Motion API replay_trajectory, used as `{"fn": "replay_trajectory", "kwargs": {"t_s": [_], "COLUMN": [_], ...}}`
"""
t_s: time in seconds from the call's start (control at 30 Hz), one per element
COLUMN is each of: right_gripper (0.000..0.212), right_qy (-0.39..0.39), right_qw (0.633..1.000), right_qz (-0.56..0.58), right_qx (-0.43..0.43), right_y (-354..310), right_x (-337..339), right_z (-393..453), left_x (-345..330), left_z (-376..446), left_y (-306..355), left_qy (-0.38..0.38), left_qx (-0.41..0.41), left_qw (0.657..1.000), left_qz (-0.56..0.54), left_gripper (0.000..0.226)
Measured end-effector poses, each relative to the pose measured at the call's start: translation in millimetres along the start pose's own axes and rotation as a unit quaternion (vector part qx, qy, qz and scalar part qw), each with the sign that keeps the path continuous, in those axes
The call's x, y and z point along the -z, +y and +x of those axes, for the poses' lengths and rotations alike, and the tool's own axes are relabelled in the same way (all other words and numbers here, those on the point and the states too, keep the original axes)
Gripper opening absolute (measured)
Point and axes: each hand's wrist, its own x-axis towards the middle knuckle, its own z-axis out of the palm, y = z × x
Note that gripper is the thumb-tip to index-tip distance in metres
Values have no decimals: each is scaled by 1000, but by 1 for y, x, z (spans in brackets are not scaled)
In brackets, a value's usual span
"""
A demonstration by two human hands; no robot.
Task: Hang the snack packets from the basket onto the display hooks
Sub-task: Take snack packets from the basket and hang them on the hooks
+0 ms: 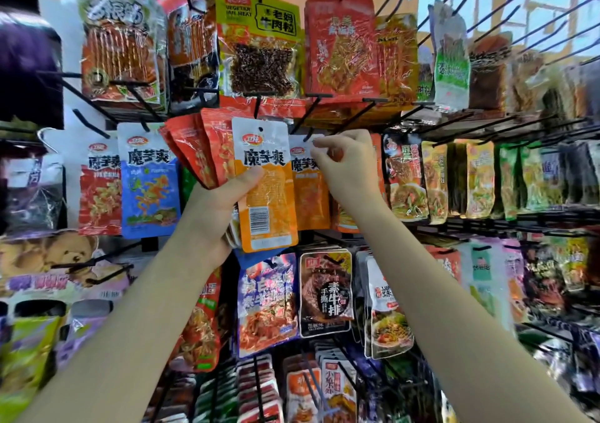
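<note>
The left hand [224, 202] holds a fan of packets with the orange packet [264, 182] in front, long axis upright, while the right hand [349, 163], nearer the black hook [306, 137], pinches the top of the hung packet [305, 176] just beside.

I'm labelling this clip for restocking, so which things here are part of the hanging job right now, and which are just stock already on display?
In the job:
left hand gripping a fan of packets
right hand pinching an orange packet at the hook

Just display:
blue packet
yellow-green packet
black packet
</note>
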Motion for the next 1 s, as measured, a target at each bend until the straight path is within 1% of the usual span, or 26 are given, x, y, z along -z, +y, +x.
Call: {"fn": "replay_trajectory", "kwargs": {"t_s": [0.03,0.07,0.1,0.17,0.2,0.23,0.3,0.37,0.43,0.5,0.6,0.67,0.73,0.8,0.83,0.87,0.9,0.93,1.0], "right_gripper": [22,24,25,24,24,21,14,15,21,25,19,15,18,8,9,17,27,38,51], "right_qy": [25,25,-7,-121,-159,-171,-130,-62,-5,13,-17,-51,-76,-68,-58,-51,-61,-83,-116], "right_qw": [999,999,996,978,970,967,971,978,980,982,983,975,969,976,981,984,982,974,953], "right_qz": [6,37,86,170,183,188,197,196,194,190,180,216,233,203,177,166,177,210,277], "right_qx": [19,26,19,-17,-24,-29,-37,-44,-35,-15,27,21,13,41,51,47,27,1,-32], "right_y": [-5,-8,-13,-22,-24,-24,-20,-9,1,1,-18,-28,-30,-27,-25,-23,-22,-22,-22], "right_x": [5,10,15,16,14,11,10,16,25,28,15,6,2,0,-1,-2,-2,-3,-3], "right_z": [-6,-11,-15,-24,-28,-30,-31,-28,-24,-26,-37,-44,-46,-44,-43,-42,-42,-42,-42], "left_x": [0,-1,-3,-9,-11,-13,-13,-8,-2,-3,-16,-21,-21,-18,-17,-16,-15,-15,-14], "left_z": [0,1,1,3,3,3,2,4,6,6,4,3,1,0,-1,-1,-1,0,2], "left_y": [0,-1,-2,-5,-6,-7,-9,-12,-14,-15,-17,-17,-15,-13,-12,-12,-11,-11,-13], "left_qy": [-2,-5,-8,-14,-16,-19,-33,-16,10,24,39,37,21,-2,-9,-10,-6,2,15], "left_qx": [0,-2,-1,10,17,26,31,16,9,6,-19,-40,-48,-39,-36,-37,-37,-36,-24], "left_qw": [1000,1000,1000,999,999,998,997,999,1000,1000,999,998,999,999,999,999,999,999,1000], "left_qz": [-1,-4,-9,-29,-42,-53,-57,-38,-27,-15,5,14,0,-21,-24,-21,-16,-11,-6], "left_gripper": [48,51,53,59,58,58,56,48,46,49,40,43,47,47,43,34,24,17,15]}}
